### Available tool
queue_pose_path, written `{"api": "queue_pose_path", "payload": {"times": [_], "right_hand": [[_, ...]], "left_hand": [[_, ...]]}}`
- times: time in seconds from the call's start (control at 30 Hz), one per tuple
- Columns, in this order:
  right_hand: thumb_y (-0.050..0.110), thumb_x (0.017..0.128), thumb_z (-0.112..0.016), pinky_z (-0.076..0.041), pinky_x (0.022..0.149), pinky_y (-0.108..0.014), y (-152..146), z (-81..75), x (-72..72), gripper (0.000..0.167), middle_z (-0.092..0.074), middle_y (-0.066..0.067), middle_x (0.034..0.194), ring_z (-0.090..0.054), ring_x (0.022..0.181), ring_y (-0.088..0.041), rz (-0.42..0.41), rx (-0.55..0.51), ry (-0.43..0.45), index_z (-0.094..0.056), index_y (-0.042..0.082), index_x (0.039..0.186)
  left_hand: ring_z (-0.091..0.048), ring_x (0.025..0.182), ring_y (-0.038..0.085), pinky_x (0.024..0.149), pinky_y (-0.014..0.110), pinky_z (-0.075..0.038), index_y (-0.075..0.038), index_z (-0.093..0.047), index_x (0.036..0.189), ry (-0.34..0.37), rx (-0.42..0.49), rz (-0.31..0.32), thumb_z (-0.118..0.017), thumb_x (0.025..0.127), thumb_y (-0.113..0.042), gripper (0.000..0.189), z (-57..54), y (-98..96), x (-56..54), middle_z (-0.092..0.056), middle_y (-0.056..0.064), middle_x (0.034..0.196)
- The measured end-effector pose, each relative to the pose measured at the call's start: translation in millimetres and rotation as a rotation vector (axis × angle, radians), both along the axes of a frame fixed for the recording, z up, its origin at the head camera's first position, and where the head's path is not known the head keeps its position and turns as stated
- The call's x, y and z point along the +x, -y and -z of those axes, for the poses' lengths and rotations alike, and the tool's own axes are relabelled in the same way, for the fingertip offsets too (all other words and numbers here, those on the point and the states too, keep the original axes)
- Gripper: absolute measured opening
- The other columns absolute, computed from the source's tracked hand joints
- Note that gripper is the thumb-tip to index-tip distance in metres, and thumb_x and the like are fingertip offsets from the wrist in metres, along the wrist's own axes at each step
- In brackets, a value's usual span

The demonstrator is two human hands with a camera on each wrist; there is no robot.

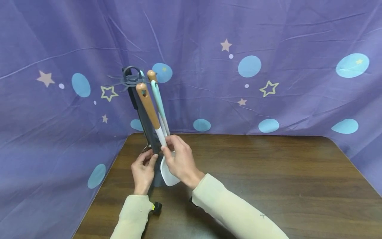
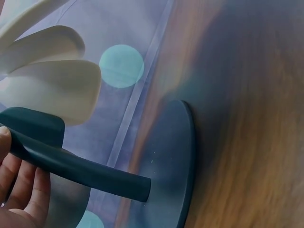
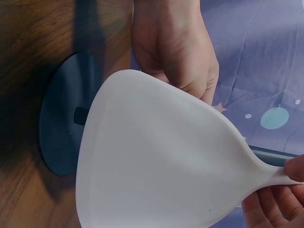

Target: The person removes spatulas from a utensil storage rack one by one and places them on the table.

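Observation:
A dark utensil stand [image 1: 147,122] with a hooked ring on top stands at the table's back left. My left hand [image 1: 142,172] grips its pole low down, above the round base [image 2: 166,156]. With thumb and fingers, my right hand [image 1: 180,161] pinches the white neck of a spatula [image 3: 161,147], whose wooden handle [image 1: 149,108] rises beside the hooks. Whether that handle hangs on a hook I cannot tell. Behind it are a mint-handled utensil [image 1: 159,99] and another wooden handle [image 1: 151,75]. Pale utensil heads [image 2: 57,88] show in the left wrist view.
A dark utensil head [image 2: 38,126] and a rounded greyish one [image 2: 69,202] are near the pole. The brown wooden table [image 1: 268,176] stretches to the right. A purple patterned curtain [image 1: 194,99] hangs close behind the stand and along the left.

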State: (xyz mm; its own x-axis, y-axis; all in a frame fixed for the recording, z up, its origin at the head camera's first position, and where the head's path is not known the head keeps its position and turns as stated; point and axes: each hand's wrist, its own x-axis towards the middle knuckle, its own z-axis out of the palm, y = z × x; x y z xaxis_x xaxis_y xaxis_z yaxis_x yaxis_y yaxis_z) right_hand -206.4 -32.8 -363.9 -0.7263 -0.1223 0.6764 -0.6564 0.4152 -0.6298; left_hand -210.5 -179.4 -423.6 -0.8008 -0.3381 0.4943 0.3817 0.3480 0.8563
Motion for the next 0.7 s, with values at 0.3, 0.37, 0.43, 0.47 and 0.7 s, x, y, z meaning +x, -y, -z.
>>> {"api": "queue_pose_path", "payload": {"times": [0.3,0.37,0.43,0.47,0.7], "right_hand": [[0.007,0.088,-0.066,-0.054,0.075,-0.022,-8,0.5,0.7,0.014,-0.063,-0.001,0.094,-0.062,0.082,-0.010,0.004,-0.017,-0.032,-0.061,0.008,0.101],[0.006,0.088,-0.066,-0.055,0.075,-0.023,-9,0.6,0.9,0.014,-0.062,-0.001,0.093,-0.062,0.081,-0.010,0.005,-0.017,-0.034,-0.061,0.008,0.101],[0.006,0.088,-0.066,-0.055,0.074,-0.023,-10,0.6,0.9,0.015,-0.063,-0.001,0.092,-0.062,0.080,-0.010,0.007,-0.019,-0.040,-0.061,0.008,0.101],[0.006,0.088,-0.066,-0.055,0.074,-0.023,-11,0.6,1.0,0.015,-0.063,-0.001,0.092,-0.062,0.080,-0.010,0.006,-0.021,-0.042,-0.061,0.008,0.101],[0.006,0.088,-0.066,-0.055,0.075,-0.023,-12,0.8,3.3,0.015,-0.062,0.000,0.092,-0.061,0.080,-0.009,-0.004,-0.024,-0.020,-0.061,0.009,0.102]], "left_hand": [[-0.065,0.083,0.019,0.076,0.021,-0.058,0.010,-0.069,0.100,-0.063,-0.001,0.006,-0.070,0.082,0.008,0.018,4.4,-9.2,1.5,-0.067,0.022,0.093],[-0.065,0.083,0.019,0.077,0.022,-0.058,0.010,-0.069,0.099,-0.075,0.002,0.007,-0.070,0.081,0.008,0.018,5.6,-10.5,1.7,-0.067,0.022,0.093],[-0.065,0.082,0.020,0.076,0.024,-0.059,0.010,-0.068,0.099,-0.085,0.002,0.009,-0.070,0.080,0.009,0.019,6.6,-11.4,1.7,-0.067,0.022,0.092],[-0.065,0.082,0.022,0.076,0.025,-0.059,0.011,-0.068,0.099,-0.090,0.003,0.011,-0.070,0.080,0.010,0.019,7.1,-11.7,1.5,-0.067,0.023,0.092],[-0.066,0.082,0.026,0.075,0.024,-0.059,0.011,-0.068,0.100,-0.067,0.010,0.015,-0.071,0.078,0.012,0.023,12.8,-12.1,2.7,-0.067,0.023,0.091]]}}
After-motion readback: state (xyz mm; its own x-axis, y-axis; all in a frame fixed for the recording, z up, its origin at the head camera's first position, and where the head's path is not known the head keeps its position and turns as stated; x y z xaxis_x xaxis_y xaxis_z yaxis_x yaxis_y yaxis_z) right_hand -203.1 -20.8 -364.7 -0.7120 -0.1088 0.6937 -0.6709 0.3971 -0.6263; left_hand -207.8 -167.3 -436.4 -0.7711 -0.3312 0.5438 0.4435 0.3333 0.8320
